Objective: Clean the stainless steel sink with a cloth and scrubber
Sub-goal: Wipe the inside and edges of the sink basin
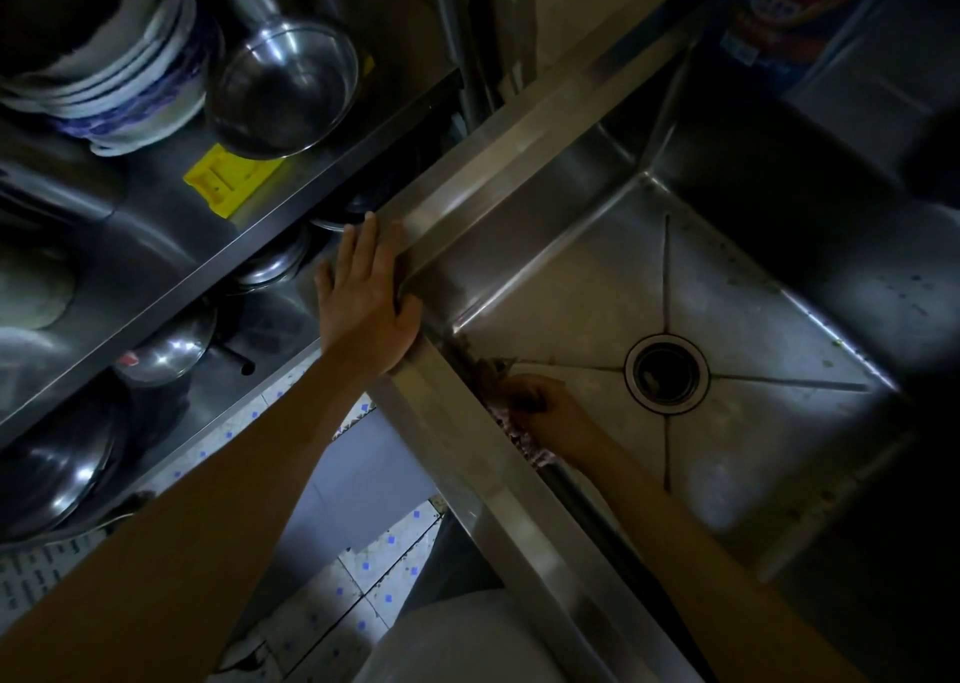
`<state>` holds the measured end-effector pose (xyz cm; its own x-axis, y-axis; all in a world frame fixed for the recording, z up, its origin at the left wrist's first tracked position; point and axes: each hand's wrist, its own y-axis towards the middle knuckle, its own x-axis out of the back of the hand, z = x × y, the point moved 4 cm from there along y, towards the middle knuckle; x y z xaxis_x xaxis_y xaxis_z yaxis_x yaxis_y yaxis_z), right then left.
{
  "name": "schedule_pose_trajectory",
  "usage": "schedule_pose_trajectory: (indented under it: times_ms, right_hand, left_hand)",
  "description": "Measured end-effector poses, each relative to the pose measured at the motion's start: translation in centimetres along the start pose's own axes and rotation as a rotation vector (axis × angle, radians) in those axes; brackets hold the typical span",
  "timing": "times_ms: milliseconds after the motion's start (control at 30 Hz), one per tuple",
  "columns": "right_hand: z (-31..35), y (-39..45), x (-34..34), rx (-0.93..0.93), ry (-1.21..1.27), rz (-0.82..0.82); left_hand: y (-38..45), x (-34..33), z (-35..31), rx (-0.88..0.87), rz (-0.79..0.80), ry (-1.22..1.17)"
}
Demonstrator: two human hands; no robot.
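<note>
The stainless steel sink (524,173) fills the right half of the view, its round drain (666,373) in the middle of the basin floor. My left hand (366,292) rests flat, fingers straight, on the sink's near left corner rim. Down inside the basin, my right hand (550,412) is curled around a dark scrubbing pad or cloth (511,425) and holds it against the near wall, just under the rim. Much of that pad is hidden by the rim and my fingers. Dark specks dot the basin's right side.
A steel shelf rack (223,251) stands left of the sink, holding stacked white bowls (111,63), a steel bowl (283,87), a yellow plastic piece (228,183) and pot lids below. A labelled package (789,11) sits behind the sink. Tiled floor (363,583) shows below.
</note>
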<state>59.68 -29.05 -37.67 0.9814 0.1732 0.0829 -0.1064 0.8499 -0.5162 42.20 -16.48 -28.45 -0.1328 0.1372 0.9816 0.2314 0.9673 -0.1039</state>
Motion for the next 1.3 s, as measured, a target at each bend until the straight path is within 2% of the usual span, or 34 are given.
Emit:
schedule_pose_trajectory:
  times_ms: [100, 300, 500, 667, 933, 1100, 1300]
  right_hand:
    - [0.7, -0.1, 0.3, 0.014, -0.043, 0.014]
    - [2.2, 0.7, -0.5, 0.053, 0.036, 0.024]
    - [0.6, -0.6, -0.1, 0.042, -0.023, -0.042]
    - [0.3, -2.0, 0.5, 0.025, 0.077, -0.032]
    - [2.8, 0.7, -1.1, 0.088, 0.164, 0.013]
    - [1.9, 1.4, -1.3, 0.048, 0.002, 0.035]
    - [-0.7, -1.4, 0.1, 0.014, 0.016, -0.020]
  left_hand:
    - [-0.1, 0.2, -0.2, 0.013, -0.003, -0.002]
    - [0.0, 0.0, -0.1, 0.013, -0.002, 0.013]
    - [0.1, 0.0, 0.0, 0.018, -0.001, 0.024]
    - [0.1, 0.1, 0.0, 0.017, -0.005, 0.014]
    - [0.0, 0.1, 0.0, 0.014, -0.015, 0.009]
    - [0.1, 0.0, 0.0, 0.024, -0.007, 0.010]
    - [0.0, 0.0, 0.1, 0.018, -0.012, 0.015]
